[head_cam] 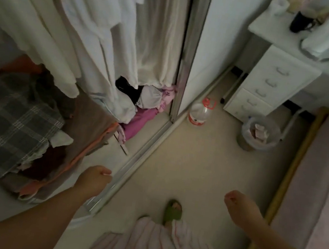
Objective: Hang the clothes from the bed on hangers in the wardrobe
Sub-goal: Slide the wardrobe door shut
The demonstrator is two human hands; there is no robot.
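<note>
A: Where are the hands rn?

B: I see both low in frame, empty. Left hand (94, 180) hangs over the wardrobe's (131, 162) floor track, fingers curled in loosely, holding nothing. Right hand (240, 207) is out over the floor (196, 161) near the bed (326, 182), fingers also loosely curled, nothing in it.

A: Clothes vs fingers?

B: No garment touches either hand. Hung clothes (78, 24), white and beige w/ a bit of pale blue, hang well above and ahead of the left hand, inside the wardrobe. Under them, a plaid pile (9, 117) sits left of the left hand, apart from it; a pink/white heap (144, 108) lies further back by the door edge. Only a strip of the bed shows at right, pinkish cover, beside the right hand.

A: Any labels?

B: Bottle (199, 112) has a red label and cap; text too blurred to read.

A: Counts?

B: 1 bottle, 1 bin (259, 135) w/ scraps inside, 1 drawer unit (271, 83), 1 dark mug (300, 22) on the desk, 1 green slipper (173, 210) clearly visible. Hanging items overlap, can't count them.
</note>
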